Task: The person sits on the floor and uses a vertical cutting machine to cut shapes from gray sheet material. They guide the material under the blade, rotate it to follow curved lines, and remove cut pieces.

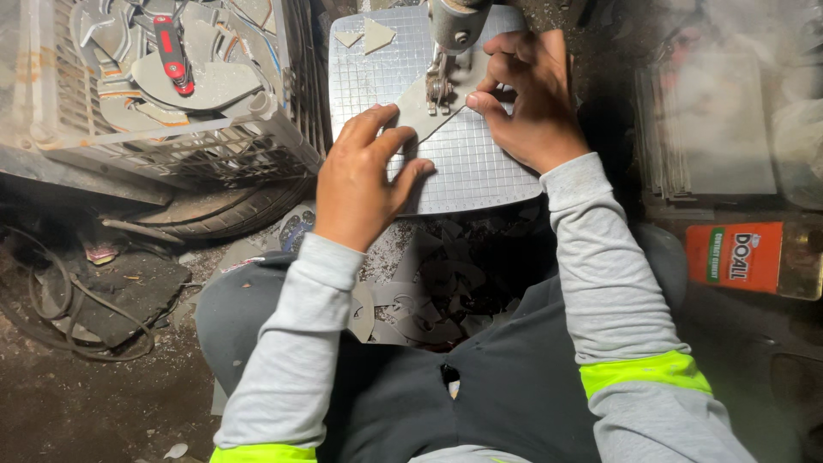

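Matt grey sheet piece (417,110) on a shiny gridded metal worktop (467,167); soft grey cloth sleeves (296,360); white plastic crate (171,141), dusty.
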